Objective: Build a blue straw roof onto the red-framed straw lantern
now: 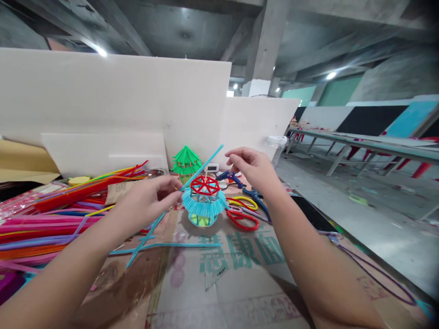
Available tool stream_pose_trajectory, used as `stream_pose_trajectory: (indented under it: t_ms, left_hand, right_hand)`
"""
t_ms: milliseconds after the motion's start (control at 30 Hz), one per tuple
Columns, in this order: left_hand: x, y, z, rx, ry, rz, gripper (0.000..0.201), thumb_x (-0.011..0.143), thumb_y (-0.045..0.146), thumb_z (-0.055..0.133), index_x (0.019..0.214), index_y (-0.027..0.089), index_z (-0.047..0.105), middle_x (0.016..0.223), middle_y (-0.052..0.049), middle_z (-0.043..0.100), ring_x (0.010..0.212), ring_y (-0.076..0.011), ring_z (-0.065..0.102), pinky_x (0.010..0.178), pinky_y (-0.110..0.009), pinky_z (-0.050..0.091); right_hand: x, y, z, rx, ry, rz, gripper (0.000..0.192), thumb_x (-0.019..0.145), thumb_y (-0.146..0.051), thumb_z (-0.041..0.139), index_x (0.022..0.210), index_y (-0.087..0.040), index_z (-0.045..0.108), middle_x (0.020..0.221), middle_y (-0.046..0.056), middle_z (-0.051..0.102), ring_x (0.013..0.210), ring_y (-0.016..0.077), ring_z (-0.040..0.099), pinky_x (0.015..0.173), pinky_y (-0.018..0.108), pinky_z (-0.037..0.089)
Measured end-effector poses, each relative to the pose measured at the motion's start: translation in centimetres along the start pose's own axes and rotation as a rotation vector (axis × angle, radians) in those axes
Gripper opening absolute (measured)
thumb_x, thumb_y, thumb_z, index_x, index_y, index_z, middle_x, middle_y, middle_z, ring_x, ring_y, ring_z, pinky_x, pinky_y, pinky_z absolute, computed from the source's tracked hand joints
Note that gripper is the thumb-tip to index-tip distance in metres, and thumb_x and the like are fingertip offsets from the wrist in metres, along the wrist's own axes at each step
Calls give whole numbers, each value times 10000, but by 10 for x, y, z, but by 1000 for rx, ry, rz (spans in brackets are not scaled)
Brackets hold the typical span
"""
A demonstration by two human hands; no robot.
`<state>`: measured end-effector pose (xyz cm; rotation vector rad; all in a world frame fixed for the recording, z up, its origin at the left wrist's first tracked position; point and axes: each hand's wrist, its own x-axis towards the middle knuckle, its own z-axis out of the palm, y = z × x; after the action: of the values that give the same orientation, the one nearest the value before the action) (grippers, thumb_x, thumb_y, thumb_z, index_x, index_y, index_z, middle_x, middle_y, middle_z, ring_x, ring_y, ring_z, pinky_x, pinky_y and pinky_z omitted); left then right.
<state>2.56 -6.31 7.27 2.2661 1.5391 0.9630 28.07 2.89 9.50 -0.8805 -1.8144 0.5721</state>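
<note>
Left hand [157, 195] pinching blue strip [206, 164], tiered model [206, 208]

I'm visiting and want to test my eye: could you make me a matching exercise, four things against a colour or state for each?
1. back tower
2. glue gun
3. jar lid
4. thin stick

A. white
B. held by the left hand
C. green
D. dark blue

Pairs: 1-C, 2-D, 3-A, 4-B

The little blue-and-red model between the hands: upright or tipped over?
Upright: the model has its red frame on top, blue roof below, green base lowest.
</note>
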Motion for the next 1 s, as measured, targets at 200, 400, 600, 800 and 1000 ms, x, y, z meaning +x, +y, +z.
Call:
stream_pose_trajectory:
  t_ms: [200, 400, 600, 800, 1000]
  left_hand:
    - [20, 31, 13, -184, -15, -17, 296, 847, 473, 540, 885, 199, 646, 787, -34, 718, 727, -210, 672, 617, -285, 501]
    - [37, 34, 20, -231, -20, 0, 268, 842, 453, 567, 829, 201, 658, 723, -3, 688, 661, -173, 632, 553, -251, 450]
    - [42, 45, 19, -305, 52, 32, 234, 818, 409, 611, 862, 188, 675, 774, -12, 706, 685, -173, 632, 581, -258, 463]
    - [36, 31, 26, -448, -23, -72, 302, 796, 434, 628, 960, 188, 692, 857, -26, 735, 716, -187, 649, 599, -274, 492]
    - [35, 8, 25, -510, -48, -116, 310, 828, 483, 599, 869, 177, 630, 738, -11, 690, 663, -151, 616, 572, -243, 472]
  right_hand:
    - [-9, -17, 7, 227, -16, -99, 325, 885, -375, 551, 1119, -159, 614, 756, 17, 662, 617, 102, 592, 609, 235, 518]
    - [-17, -24, 5, -41, 160, -332, 525, 939, -331, 474, 1439, -343, 313, 1270, 62, 552, 830, 140, 632, 713, 292, 565]
    - [-18, -22, 4, -318, 173, -521, 183, 900, -283, 562, 1046, -331, 662, 1487, -19, 313, 1156, 244, 540, 951, 454, 496]
    - [-14, -18, 2, -100, 214, -417, 379, 892, -312, 573, 1266, -316, 515, 1507, 52, 323, 1059, 182, 597, 842, 325, 547]
    - [-11, -17, 7, 114, 65, -133, 266, 881, -353, 564, 1048, -161, 644, 898, 62, 694, 739, 136, 628, 686, 276, 530]
